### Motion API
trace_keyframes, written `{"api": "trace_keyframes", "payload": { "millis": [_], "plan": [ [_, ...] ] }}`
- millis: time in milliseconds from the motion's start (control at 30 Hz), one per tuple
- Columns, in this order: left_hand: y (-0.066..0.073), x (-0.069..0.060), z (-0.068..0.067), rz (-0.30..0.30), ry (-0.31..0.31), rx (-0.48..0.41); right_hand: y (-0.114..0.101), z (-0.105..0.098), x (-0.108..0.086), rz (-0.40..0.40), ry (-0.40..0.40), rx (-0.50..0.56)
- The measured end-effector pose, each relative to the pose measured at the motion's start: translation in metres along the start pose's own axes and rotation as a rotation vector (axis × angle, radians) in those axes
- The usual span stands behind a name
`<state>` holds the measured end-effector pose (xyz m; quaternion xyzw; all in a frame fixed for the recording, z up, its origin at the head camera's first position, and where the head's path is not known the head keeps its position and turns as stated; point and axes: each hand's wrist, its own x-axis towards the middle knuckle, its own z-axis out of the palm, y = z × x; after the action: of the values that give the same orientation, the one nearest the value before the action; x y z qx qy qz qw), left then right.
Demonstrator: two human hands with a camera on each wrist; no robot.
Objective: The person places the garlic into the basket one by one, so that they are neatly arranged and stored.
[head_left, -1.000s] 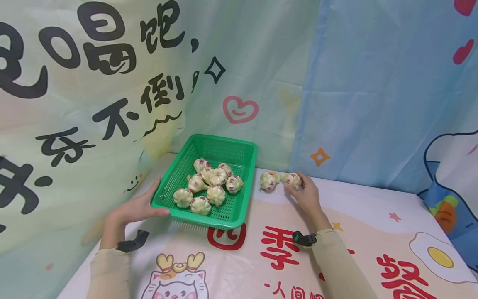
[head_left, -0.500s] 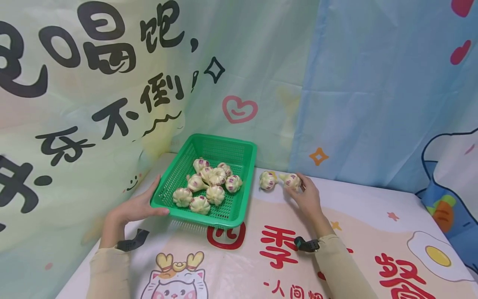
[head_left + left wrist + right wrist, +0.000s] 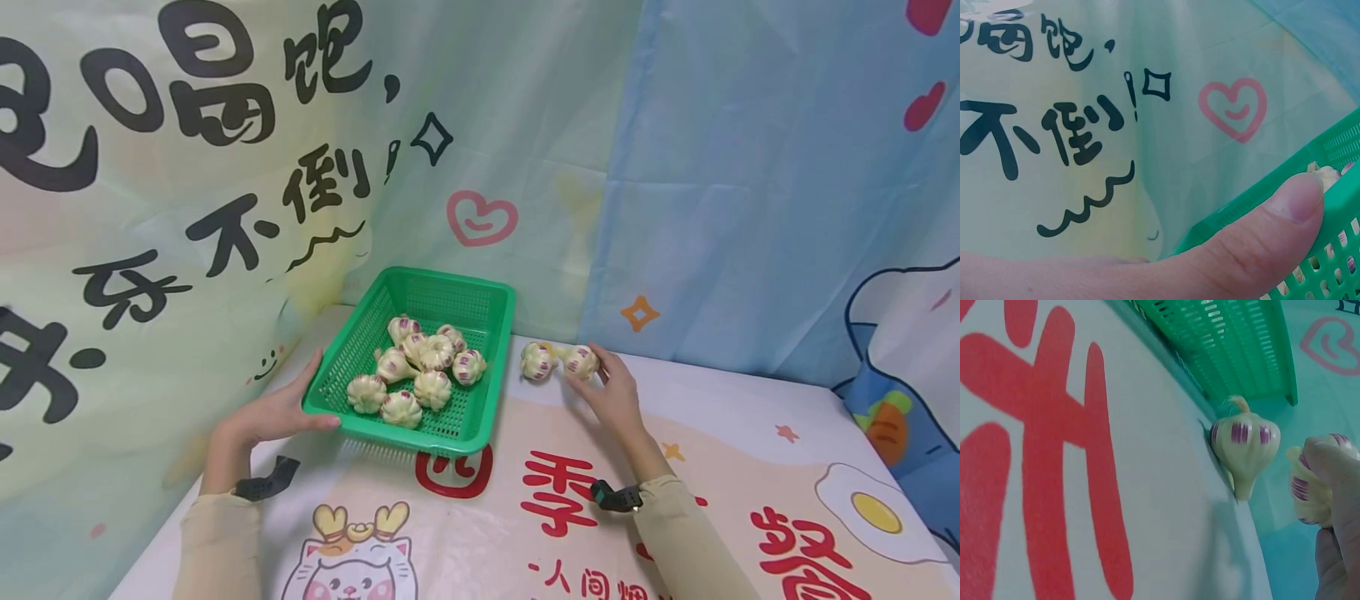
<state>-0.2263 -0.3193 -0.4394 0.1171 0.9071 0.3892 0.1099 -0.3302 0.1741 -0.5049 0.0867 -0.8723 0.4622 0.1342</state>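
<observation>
A green plastic basket [image 3: 500, 367] with several purple-striped garlic bulbs [image 3: 437, 353] inside stands left of centre in the head view. My left hand [image 3: 279, 413] holds its near left corner; in the left wrist view the thumb [image 3: 1260, 240] lies against the basket's perforated side, the other fingers hidden. Right of the basket, my right hand [image 3: 617, 400] pinches a garlic bulb [image 3: 581, 362] between thumb and fingers, as the right wrist view also shows. Another garlic bulb [image 3: 537, 361] sits on the table between that hand and the basket, its stem downward in the right wrist view.
The white table [image 3: 720, 392] carries a printed cover with red characters [image 3: 558, 492], a cartoon cat and a fried egg. Printed cloth [image 3: 480, 100] hangs close behind the basket and the bulbs, and along the left side.
My right hand has shifted very slightly left with its garlic bulb. The left hand and basket stay in place.
</observation>
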Motion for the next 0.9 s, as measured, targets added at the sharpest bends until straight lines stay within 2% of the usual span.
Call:
{"api": "trace_keyframes", "payload": {
  "millis": [300,900],
  "plan": [
    [-0.001,0.004,0.0,0.004,0.0,-0.006,-0.014,0.003,-0.002,-0.046,-0.007,-0.008],
    [0.001,0.001,0.0,-0.005,-0.005,0.002,-0.046,0.01,-0.002,-0.07,-0.02,0.033]
  ]
}}
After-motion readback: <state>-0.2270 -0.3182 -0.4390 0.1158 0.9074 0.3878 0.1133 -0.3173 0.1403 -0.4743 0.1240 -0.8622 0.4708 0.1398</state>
